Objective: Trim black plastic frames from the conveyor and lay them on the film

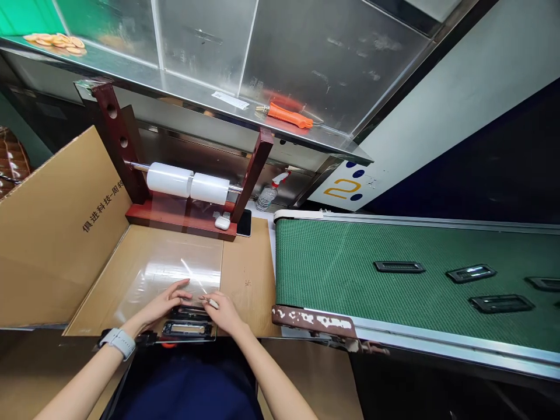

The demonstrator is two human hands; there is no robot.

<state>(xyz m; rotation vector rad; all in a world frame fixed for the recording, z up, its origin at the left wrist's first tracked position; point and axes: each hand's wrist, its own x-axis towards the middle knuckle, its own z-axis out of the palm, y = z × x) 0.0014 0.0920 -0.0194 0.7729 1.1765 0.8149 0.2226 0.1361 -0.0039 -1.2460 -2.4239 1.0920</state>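
My left hand (168, 300) lies with fingers stretched flat on a clear plastic film (175, 262) pulled over the cardboard work surface. My right hand (223, 309) is closed in a pinch on a small white tool (212, 303) at the film's near edge. Under both hands sits a black rectangular frame part (188, 329), partly covered by the film. The film runs from two white rolls (188, 182) on a red wooden stand (184, 219) at the back.
A green conveyor belt (350, 274) on the right carries several black frame parts (399, 266). A tall cardboard wall (56, 233) stands at the left. A phone and white earbud case (222, 223) lie by the stand. An orange-handled tool (289, 115) rests on the steel shelf.
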